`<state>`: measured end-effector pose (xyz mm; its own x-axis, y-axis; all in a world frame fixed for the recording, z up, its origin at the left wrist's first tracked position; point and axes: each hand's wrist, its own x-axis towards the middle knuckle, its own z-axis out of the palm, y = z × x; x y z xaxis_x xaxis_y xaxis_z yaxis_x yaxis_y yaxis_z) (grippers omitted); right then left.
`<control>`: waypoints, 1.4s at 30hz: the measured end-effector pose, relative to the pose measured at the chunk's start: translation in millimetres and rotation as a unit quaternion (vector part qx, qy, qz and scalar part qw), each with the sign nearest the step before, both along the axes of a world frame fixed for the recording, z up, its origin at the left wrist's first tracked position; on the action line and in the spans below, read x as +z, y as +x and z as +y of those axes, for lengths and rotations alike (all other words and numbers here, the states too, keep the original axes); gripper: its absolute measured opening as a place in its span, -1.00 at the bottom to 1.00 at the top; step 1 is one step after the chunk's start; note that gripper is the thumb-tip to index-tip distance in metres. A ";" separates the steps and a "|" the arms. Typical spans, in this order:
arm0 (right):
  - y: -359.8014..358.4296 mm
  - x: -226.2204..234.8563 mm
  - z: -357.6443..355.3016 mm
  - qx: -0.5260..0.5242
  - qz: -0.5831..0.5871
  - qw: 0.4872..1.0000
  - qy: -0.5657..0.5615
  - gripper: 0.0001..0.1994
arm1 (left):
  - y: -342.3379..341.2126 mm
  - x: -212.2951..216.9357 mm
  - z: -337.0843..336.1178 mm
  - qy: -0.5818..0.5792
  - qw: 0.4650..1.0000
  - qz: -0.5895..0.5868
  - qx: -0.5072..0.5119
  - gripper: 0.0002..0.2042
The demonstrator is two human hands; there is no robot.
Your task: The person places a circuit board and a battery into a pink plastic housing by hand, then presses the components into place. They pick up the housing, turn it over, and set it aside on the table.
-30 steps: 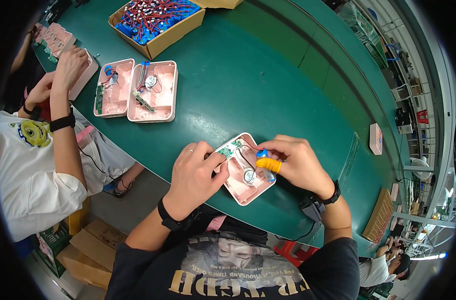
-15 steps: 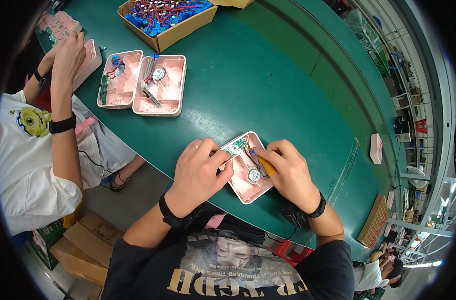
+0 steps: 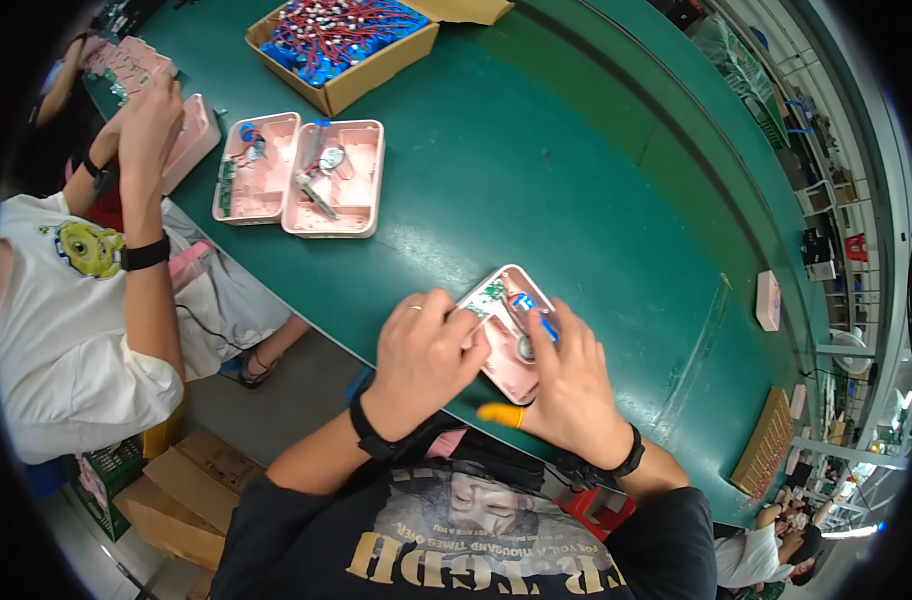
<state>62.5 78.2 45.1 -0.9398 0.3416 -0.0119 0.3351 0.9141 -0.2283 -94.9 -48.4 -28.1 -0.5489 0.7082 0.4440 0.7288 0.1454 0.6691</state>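
A pale pink plastic case half lies tilted on the table in front of me. Inside it are a green circuit board, a round silver part and a blue-wrapped battery with thin wires. My left hand is closed on the case's left edge, its fingertips by the board. Over the right side reaches my right hand, fingers stretched onto the blue part inside. Its thumb, wearing a yellow finger cot, points away from the fingers, outside the case. The fingertips partly hide the battery area.
Two more pink case halves with boards and wires stand at the left. Behind them is a cardboard box of blue batteries. A co-worker's hands handle a pink case. At far right sit a brown tray and a pink case.
My right thumb has swung out of the case toward me, and the right fingers now extend over the blue part. The view has shifted slightly.
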 end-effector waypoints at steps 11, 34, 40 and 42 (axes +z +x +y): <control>-20.3 2.2 194.0 -0.113 0.183 0.974 0.077 -0.28 | -77.7 21.2 -33.2 -0.138 0.967 -0.062 0.207 -0.60; -10.6 -24.5 127.4 0.242 0.111 0.940 -0.215 -0.39 | -39.0 18.9 -18.1 -0.094 0.987 0.049 -0.124 -0.43; -11.2 -34.2 114.9 0.263 0.121 0.937 -0.195 -0.50 | -33.4 16.3 -0.2 -0.155 0.986 0.049 -0.038 -0.48; -15.1 -30.8 106.8 0.264 0.139 0.935 -0.190 -0.54 | -35.1 20.9 1.9 -0.143 0.988 0.048 -0.035 -0.50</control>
